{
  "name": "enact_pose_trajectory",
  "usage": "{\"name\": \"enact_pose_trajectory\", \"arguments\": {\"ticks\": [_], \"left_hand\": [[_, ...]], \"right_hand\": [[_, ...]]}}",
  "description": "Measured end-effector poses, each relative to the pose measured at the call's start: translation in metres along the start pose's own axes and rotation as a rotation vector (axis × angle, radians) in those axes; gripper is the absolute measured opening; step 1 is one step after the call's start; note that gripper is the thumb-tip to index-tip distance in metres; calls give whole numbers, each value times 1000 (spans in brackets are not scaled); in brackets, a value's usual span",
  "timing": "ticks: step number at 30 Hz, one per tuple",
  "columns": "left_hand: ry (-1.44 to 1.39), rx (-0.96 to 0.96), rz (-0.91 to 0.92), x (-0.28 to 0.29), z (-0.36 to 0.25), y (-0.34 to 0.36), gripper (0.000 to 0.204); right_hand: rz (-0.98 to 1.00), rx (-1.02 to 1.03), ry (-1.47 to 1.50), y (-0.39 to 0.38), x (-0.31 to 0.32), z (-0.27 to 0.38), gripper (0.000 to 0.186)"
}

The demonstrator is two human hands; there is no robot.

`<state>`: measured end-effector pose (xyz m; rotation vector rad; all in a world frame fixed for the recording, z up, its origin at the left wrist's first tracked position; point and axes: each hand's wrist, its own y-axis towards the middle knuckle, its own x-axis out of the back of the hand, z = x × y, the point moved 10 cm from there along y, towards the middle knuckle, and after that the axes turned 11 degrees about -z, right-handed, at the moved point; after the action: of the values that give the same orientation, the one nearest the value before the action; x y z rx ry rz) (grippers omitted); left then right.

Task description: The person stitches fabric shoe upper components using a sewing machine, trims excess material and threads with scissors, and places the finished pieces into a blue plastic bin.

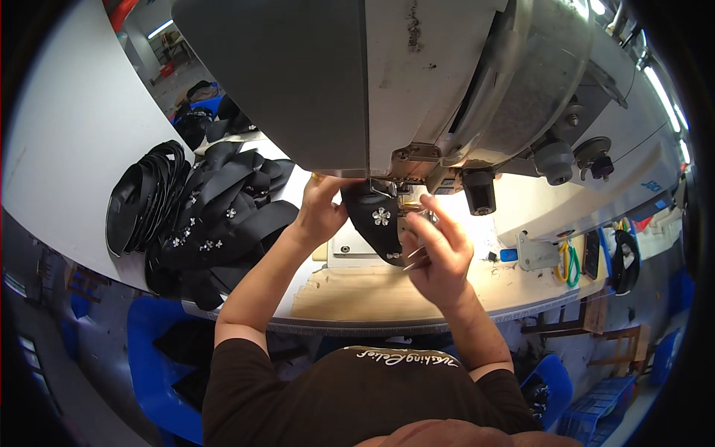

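A black fabric piece [365, 223] with a sparkling flower ornament [381, 217] lies under the needle area of a sewing machine [406, 167]. My left hand [322, 210] grips its left edge, the fingertips partly hidden beneath the machine head. To the right of the fabric, my right hand [441, 259] has its index finger raised near the presser foot. Its other fingers curl round a slim silver two-pronged tool [415, 259], whose tips point left toward the fabric. Whether that tool is tweezers or snips, I cannot tell.
Black fabric pieces with flower ornaments [231, 213] are heaped at the left, beside a stack of curved black pieces [145, 197]. Thread tension knobs [478, 192] jut out at the right. Yellow and green-handled scissors [570, 262] and a dark phone [592, 255] lie further right. A blue bin [145, 357] stands below.
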<state>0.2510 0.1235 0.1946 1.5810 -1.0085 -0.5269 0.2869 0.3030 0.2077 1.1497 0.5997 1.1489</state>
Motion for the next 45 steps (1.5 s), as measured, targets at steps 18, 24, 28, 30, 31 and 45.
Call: {"name": "enact_pose_trajectory", "arguments": {"ticks": [18, 24, 28, 30, 31, 45], "left_hand": [[269, -279, 233, -12, -99, 1, 26], [324, -287, 228, -13, -100, 5, 22], [339, -294, 190, -18, -93, 11, 24], [337, -291, 191, -20, -92, 9, 27], [369, -296, 150, -17, -94, 8, 29], [458, -334, 73, -12, -75, 11, 19]], "right_hand": [[264, 208, -145, 15, 5, -3, 40], [287, 244, -164, 20, 2, -3, 44], [220, 252, -168, 26, 3, -11, 47], [227, 245, -174, 27, 3, -16, 39], [236, 239, -180, 27, 3, -18, 32], [116, 296, -196, 28, -2, -30, 29]]}}
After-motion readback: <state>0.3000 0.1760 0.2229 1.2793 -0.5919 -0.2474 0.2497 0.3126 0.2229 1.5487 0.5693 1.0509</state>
